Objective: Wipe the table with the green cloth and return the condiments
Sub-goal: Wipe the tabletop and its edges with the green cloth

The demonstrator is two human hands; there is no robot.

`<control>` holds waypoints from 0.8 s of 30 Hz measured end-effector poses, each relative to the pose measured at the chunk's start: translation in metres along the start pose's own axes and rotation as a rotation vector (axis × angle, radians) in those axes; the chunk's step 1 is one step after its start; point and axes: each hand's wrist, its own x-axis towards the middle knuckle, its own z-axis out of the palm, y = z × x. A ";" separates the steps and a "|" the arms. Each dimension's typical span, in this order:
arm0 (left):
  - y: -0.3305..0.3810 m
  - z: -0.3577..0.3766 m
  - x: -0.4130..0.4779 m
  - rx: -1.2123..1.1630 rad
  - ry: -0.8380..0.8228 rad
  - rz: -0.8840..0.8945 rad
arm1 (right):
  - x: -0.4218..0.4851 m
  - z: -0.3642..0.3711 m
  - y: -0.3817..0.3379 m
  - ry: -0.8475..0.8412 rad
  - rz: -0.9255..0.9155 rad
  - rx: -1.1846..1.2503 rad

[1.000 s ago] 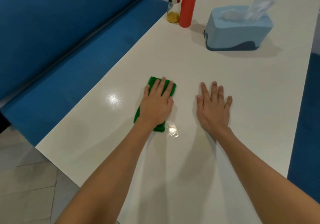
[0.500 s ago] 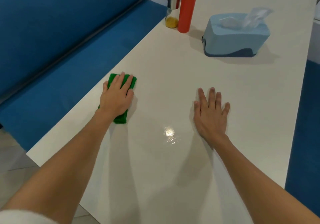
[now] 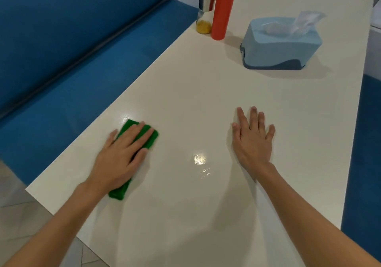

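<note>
A folded green cloth (image 3: 152, 138) lies on the white table (image 3: 206, 97) near its left edge. My left hand (image 3: 121, 159) presses flat on top of it, fingers spread over the cloth, so only its far corner and near end show. My right hand (image 3: 252, 140) rests palm down on the bare table to the right, holding nothing. At the far left edge stand a red squeeze bottle (image 3: 222, 12) and, touching or nearly touching it, a steel-topped glass shaker (image 3: 205, 8) with yellow powder.
A light blue tissue box (image 3: 278, 45) sits at the far right of the table. Blue bench seats run along the left (image 3: 72, 81) and right (image 3: 367, 163) sides. The table's near corner drops to tiled floor (image 3: 20, 215). A wet glare spot (image 3: 200, 159) lies between my hands.
My left hand has slid the green cloth from the middle of the table out to the left edge, then back toward me. My right hand has stayed put.
</note>
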 end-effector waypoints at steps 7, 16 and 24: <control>-0.020 -0.003 0.084 0.035 0.125 -0.372 | 0.023 -0.015 -0.047 0.129 0.006 0.136; 0.048 0.011 0.056 -0.031 0.115 -0.092 | 0.033 0.016 -0.155 -0.082 -0.258 0.244; -0.041 0.000 -0.044 0.022 0.062 -0.354 | 0.020 0.040 -0.157 -0.057 -0.333 -0.004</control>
